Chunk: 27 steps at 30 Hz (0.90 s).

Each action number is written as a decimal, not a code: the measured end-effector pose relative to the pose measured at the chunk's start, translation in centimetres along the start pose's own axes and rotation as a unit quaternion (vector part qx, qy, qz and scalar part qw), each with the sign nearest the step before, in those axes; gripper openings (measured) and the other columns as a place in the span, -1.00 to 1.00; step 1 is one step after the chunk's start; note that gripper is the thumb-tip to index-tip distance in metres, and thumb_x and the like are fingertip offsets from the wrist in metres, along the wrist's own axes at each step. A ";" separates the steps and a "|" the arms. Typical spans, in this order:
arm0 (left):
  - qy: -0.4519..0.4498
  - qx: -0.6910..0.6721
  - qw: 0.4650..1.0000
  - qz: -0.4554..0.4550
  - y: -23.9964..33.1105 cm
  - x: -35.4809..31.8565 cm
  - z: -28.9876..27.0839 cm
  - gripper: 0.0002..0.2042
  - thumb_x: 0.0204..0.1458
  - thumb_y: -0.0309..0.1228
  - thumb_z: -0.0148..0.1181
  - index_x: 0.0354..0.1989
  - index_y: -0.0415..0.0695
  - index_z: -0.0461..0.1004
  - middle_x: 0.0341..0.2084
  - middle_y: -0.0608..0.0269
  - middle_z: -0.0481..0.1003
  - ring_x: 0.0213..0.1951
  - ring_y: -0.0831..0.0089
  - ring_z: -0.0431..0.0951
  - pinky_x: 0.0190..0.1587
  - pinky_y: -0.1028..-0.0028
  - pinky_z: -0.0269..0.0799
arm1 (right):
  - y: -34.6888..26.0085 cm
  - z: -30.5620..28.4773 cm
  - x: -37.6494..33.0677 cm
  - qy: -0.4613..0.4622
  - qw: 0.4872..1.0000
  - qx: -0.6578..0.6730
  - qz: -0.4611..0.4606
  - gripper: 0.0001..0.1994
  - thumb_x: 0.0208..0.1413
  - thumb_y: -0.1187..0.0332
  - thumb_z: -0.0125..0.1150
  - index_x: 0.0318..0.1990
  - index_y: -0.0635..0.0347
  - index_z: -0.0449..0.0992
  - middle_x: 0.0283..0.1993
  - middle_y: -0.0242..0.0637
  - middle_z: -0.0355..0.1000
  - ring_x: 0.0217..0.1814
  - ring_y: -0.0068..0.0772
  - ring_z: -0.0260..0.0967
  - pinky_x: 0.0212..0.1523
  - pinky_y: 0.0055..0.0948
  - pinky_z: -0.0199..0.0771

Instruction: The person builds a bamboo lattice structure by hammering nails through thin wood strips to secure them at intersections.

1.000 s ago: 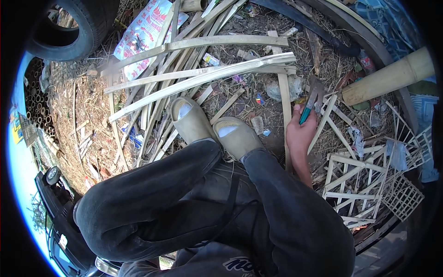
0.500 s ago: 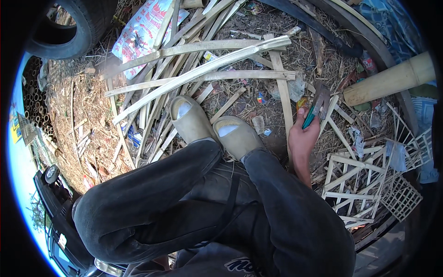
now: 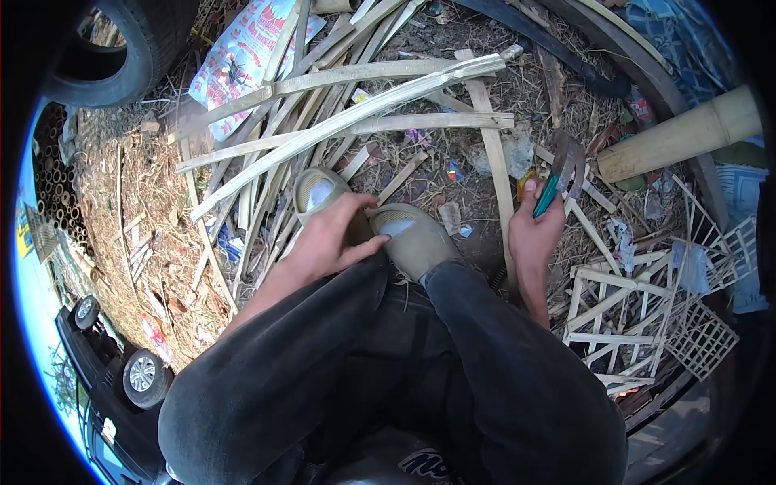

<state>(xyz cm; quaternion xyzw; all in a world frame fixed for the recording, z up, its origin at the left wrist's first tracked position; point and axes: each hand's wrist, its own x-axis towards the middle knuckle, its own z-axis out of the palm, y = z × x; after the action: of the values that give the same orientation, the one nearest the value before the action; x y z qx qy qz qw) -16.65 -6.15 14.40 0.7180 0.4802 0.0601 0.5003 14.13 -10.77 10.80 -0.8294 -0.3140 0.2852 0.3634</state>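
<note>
Left of the right slipper (image 3: 424, 245), the empty left hand (image 3: 326, 236) parts thumb and fingers; right of it, the right hand (image 3: 537, 238) grips a green-handled metal tool (image 3: 547, 196).

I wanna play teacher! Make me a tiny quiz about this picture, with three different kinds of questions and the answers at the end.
1. Pick one: which hand holds the green-handled tool? A) left B) right C) both
2. True or false: the left hand is gripping a wooden strip.
3. Count: how many slippers can you see?

Key:
1. B, the right hand.
2. False; it looks empty.
3. Two.
</note>
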 end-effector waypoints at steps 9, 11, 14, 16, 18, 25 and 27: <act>0.134 0.053 0.976 0.166 2.5 17.2 9.2 -0.01 -0.33 -0.14 0.66 0.33 -0.27 0.28 0.19 -0.33 0.37 0.27 -0.31 0.33 0.35 0.00 0.26 | -1.3 1.2 0.9 -0.022 1.000 -0.015 0.004 -0.77 0.34 0.34 0.17 -0.14 0.41 0.48 -0.37 -0.10 0.49 -0.40 -0.31 0.40 -0.28 -0.25 0.38; 0.112 -0.040 0.970 0.212 2.2 17.8 9.2 -0.26 -0.25 -0.28 0.57 0.15 -0.32 0.42 0.01 -0.25 0.52 0.17 -0.19 0.47 0.26 0.10 0.40 | -1.8 1.0 1.1 0.002 1.000 -0.014 -0.016 -0.77 0.35 0.33 0.16 -0.15 0.41 0.49 -0.36 -0.09 0.49 -0.38 -0.32 0.41 -0.26 -0.26 0.40; 0.073 -0.088 0.971 0.212 1.3 17.1 7.9 -0.32 -0.23 -0.38 0.55 0.14 -0.29 0.43 -0.01 -0.20 0.54 0.04 -0.19 0.56 0.14 0.13 0.51 | -2.2 0.5 1.3 0.013 1.000 -0.023 -0.016 -0.77 0.36 0.33 0.15 -0.16 0.41 0.49 -0.37 -0.10 0.50 -0.38 -0.33 0.44 -0.26 -0.27 0.42; 0.051 -0.087 0.972 0.212 0.7 16.8 7.4 -0.31 -0.25 -0.40 0.55 0.14 -0.30 0.43 0.00 -0.20 0.54 0.03 -0.19 0.57 0.13 0.13 0.51 | -2.4 1.0 1.6 0.012 1.000 -0.021 -0.008 -0.77 0.36 0.33 0.15 -0.16 0.41 0.49 -0.40 -0.10 0.49 -0.39 -0.31 0.44 -0.27 -0.26 0.41; 0.037 -0.094 0.977 0.189 1.2 17.0 7.6 -0.27 -0.26 -0.41 0.56 0.19 -0.26 0.41 0.01 -0.20 0.54 0.05 -0.16 0.56 0.13 0.14 0.51 | -2.4 1.3 2.1 0.026 0.999 -0.029 -0.023 -0.77 0.34 0.35 0.16 -0.17 0.42 0.50 -0.46 -0.09 0.47 -0.44 -0.22 0.44 -0.29 -0.24 0.41; 0.090 -0.084 0.967 0.224 1.2 16.8 7.9 -0.20 -0.22 -0.35 0.58 0.27 -0.28 0.37 0.02 -0.15 0.56 0.10 -0.09 0.57 0.21 0.17 0.46 | -2.0 2.7 2.0 0.048 0.997 -0.009 -0.055 -0.80 0.32 0.39 0.15 -0.23 0.43 0.48 -0.49 -0.07 0.44 -0.49 -0.15 0.39 -0.33 -0.20 0.39; 0.170 0.013 0.951 0.260 2.3 16.0 6.7 -0.17 -0.22 -0.28 0.59 0.27 -0.32 0.32 -0.09 -0.16 0.55 -0.01 -0.10 0.58 0.16 0.21 0.48 | -1.6 2.3 1.9 0.041 0.998 -0.009 -0.035 -0.80 0.32 0.39 0.16 -0.23 0.42 0.48 -0.49 -0.10 0.43 -0.49 -0.19 0.38 -0.33 -0.21 0.39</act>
<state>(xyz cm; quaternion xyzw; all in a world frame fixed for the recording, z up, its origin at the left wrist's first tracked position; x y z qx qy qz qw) -2.92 1.32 6.54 0.8037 0.3555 0.3025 0.3689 13.21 -7.48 10.26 -0.8321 -0.3308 0.2352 0.3781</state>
